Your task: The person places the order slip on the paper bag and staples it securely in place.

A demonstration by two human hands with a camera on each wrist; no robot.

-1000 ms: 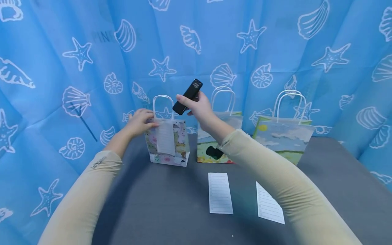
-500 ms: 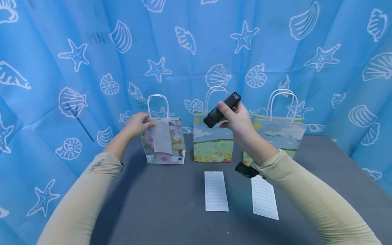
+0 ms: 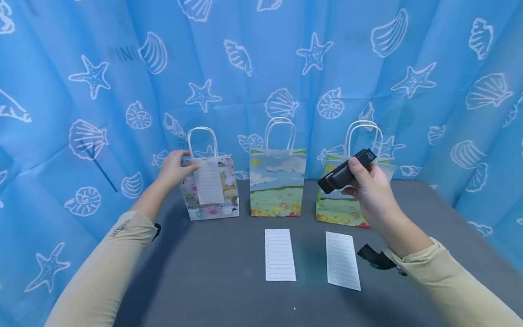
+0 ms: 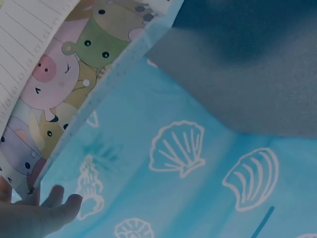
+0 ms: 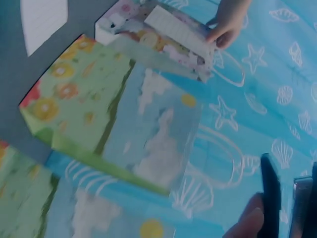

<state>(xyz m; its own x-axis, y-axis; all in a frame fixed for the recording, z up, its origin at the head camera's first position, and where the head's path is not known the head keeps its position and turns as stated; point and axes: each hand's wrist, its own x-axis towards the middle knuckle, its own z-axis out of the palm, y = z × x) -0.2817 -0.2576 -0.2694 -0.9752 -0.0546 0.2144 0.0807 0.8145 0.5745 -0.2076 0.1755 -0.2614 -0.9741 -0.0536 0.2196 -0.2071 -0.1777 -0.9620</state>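
Observation:
At the left stands an animal-print paper bag point(image 3: 230, 187) with white handles, a lined checklist slip point(image 3: 210, 184) lying flat against its front near the top. My left hand point(image 3: 172, 169) pinches the bag's upper left edge, thumb in front by the slip and fingers behind. In the left wrist view the fingertips point(image 4: 67, 206) show past the bag's edge. My right hand point(image 3: 371, 188) grips a black stapler point(image 3: 346, 172), raised in front of the right-hand landscape bag point(image 3: 339, 212) and partly covering it. The right wrist view catches only part of the stapler point(image 5: 270, 198).
Between the two other bags stands a second landscape bag point(image 3: 278, 184) with white handles. Two lined slips lie on the grey table point(image 3: 212, 268): one slip point(image 3: 279, 255) before the middle bag, another slip point(image 3: 342, 261) before the right one. A blue shell-print curtain point(image 3: 253, 81) hangs behind.
My right hand has carried the stapler right and down, from beside the animal-print bag to before the right-hand bag. My left hand stays at the bag's edge. The head view has shifted slightly right.

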